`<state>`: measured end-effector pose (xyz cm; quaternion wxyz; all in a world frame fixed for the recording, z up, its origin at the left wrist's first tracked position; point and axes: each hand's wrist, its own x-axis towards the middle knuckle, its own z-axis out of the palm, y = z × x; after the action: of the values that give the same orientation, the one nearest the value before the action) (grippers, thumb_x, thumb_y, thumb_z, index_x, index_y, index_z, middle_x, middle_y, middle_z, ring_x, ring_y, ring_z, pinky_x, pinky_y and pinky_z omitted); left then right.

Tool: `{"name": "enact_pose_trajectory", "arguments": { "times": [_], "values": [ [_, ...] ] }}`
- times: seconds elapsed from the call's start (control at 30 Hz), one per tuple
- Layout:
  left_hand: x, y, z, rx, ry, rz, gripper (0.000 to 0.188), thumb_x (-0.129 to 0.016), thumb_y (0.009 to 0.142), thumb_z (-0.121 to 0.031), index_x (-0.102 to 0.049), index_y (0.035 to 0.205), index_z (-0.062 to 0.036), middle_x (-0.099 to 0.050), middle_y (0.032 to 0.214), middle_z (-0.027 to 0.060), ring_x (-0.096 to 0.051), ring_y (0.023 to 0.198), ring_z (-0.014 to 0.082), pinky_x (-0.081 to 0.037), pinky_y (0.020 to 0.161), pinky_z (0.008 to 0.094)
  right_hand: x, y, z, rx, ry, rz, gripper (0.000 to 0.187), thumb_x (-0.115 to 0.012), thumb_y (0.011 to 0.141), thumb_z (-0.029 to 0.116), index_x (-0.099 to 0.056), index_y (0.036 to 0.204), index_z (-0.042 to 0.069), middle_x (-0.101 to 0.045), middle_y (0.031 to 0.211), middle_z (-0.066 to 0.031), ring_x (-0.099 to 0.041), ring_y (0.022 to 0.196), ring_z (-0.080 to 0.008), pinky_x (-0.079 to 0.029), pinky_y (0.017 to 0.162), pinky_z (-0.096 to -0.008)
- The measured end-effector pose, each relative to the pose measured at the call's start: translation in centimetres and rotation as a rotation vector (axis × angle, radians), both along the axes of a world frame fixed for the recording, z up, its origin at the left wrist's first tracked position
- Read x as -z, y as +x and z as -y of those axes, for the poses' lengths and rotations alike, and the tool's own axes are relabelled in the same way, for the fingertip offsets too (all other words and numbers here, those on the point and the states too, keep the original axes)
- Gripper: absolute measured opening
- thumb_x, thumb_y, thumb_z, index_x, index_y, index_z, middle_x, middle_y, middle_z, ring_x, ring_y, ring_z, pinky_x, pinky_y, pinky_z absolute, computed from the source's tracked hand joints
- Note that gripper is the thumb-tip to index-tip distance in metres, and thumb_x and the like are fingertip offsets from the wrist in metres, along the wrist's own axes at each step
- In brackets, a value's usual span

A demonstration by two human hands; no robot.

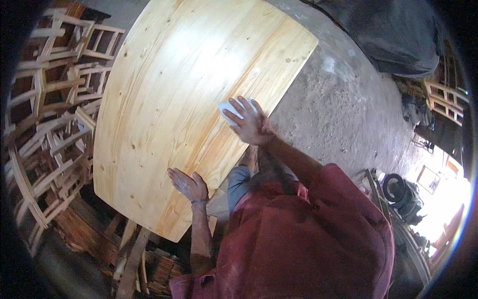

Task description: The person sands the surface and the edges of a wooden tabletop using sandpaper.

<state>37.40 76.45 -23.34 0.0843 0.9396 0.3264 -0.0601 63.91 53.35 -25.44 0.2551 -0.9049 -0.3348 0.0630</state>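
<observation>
A large pale pine tabletop [164, 94] with knots and long grain lines lies flat in front of me. Near its right edge, my right hand [253, 123] presses a small bluish-white sheet [230, 110] against the wood, fingers spread over it. I cannot tell whether the sheet is paper or cloth. Closer to me, my left hand [189, 185] is at the near right part of the tabletop, with fingers extended and nothing in it. Its palm is turned partly upward, and whether it touches the wood is unclear. Both hands look dusty.
Unfinished wooden chair frames [55, 144] are stacked along the left. Wooden legs [133, 256] stand under the tabletop's near end. Rough grey floor [333, 109] stretches to the right. A dark cover [383, 35] drapes something at the far right, and a round black slotted object [394, 188] lies near the bright opening.
</observation>
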Motion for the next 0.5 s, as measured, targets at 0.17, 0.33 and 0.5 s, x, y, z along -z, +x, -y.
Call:
{"name": "enact_pose_trajectory", "arguments": {
  "times": [0.17, 0.33, 0.5],
  "values": [
    [-0.9, 11.8, 3.0, 0.265, -0.050, 0.035, 0.081, -0.050, 0.098, -0.040, -0.025, 0.157, 0.0102, -0.023, 0.166, 0.0302, -0.018, 0.155, 0.0465, -0.016, 0.122, 0.0622, 2.8, 23.0, 12.2, 0.554, -0.435, 0.364, 0.060, -0.056, 0.101, 0.039, -0.045, 0.150, 0.006, -0.046, 0.153, -0.0206, -0.050, 0.137, -0.0335, -0.042, 0.111, -0.0521],
    [-0.5, 15.3, 4.4, 0.303, -0.005, 0.013, 0.078, -0.048, 0.098, -0.043, -0.030, 0.155, 0.0078, -0.024, 0.166, 0.0289, -0.021, 0.155, 0.0461, -0.019, 0.120, 0.0644, 3.1, 20.9, 10.7, 0.730, -0.414, 0.337, 0.064, -0.061, 0.096, 0.037, -0.045, 0.152, 0.009, -0.041, 0.159, -0.0152, -0.032, 0.151, -0.0285, -0.032, 0.118, -0.0589],
    [-0.3, 14.8, 3.8, 0.290, 0.012, -0.014, 0.078, -0.046, 0.099, -0.045, -0.029, 0.156, 0.0061, -0.025, 0.165, 0.0283, -0.022, 0.154, 0.0463, -0.021, 0.118, 0.0652, 0.1, 5.5, 4.7, 0.291, -0.230, 0.136, 0.055, -0.062, 0.096, 0.035, -0.053, 0.148, 0.020, -0.044, 0.158, -0.0094, -0.041, 0.146, -0.0322, -0.036, 0.116, -0.0584]
  ]
}}
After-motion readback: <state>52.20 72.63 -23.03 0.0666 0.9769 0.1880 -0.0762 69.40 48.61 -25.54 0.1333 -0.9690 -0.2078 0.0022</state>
